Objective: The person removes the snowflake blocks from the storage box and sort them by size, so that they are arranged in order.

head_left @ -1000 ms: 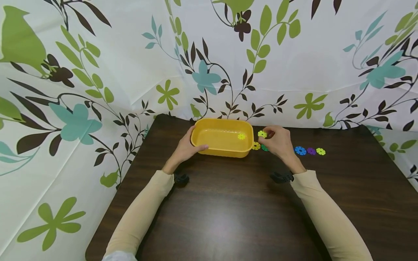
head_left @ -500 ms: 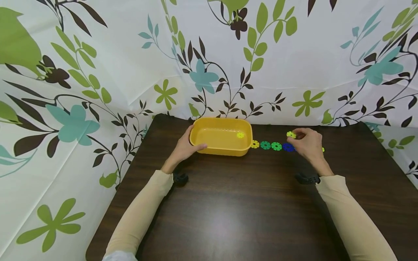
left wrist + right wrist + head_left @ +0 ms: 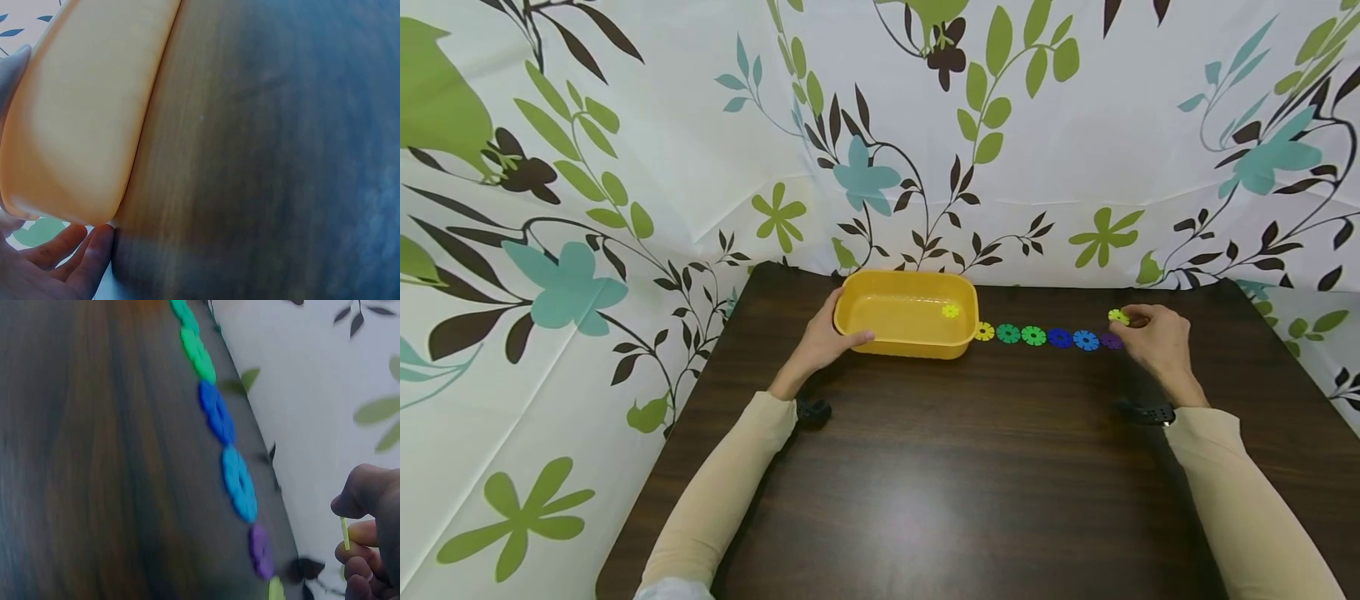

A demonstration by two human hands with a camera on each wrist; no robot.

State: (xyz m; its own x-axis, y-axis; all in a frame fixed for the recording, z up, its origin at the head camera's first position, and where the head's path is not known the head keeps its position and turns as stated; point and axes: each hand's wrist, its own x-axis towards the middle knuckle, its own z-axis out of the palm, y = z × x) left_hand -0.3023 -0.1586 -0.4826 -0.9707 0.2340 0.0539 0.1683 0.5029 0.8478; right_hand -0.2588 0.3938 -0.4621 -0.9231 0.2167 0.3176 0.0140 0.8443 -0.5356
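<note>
My left hand point(image 3: 822, 342) grips the left end of a yellow plastic tub point(image 3: 910, 347), thumb along the near rim and fingers against the end wall point(image 3: 69, 212). Inside the tub lies one yellow-green flower-shaped disc point(image 3: 951, 311). Between thumb and fingertips, my right hand point(image 3: 1163, 340) pinches another yellow-green flower disc point(image 3: 1117, 317), seen edge-on in the right wrist view. It is held up over the right end of a row of discs: yellow point(image 3: 984, 332), teal point(image 3: 1008, 333), light green point(image 3: 1033, 336), dark blue point(image 3: 1060, 337), light blue point(image 3: 1086, 340) and purple point(image 3: 1109, 340).
At the row's end, a yellow-green disc point(image 3: 276, 589) shows in the right wrist view; the right hand hides it from the head. The dark wooden table point(image 3: 917, 450) meets a leaf-patterned cloth point(image 3: 1030, 183) along its back edge and left side.
My right hand has carried the pinched yellow-green disc rightward from beside the tub, along the row to its far end. The left hand stays on the tub.
</note>
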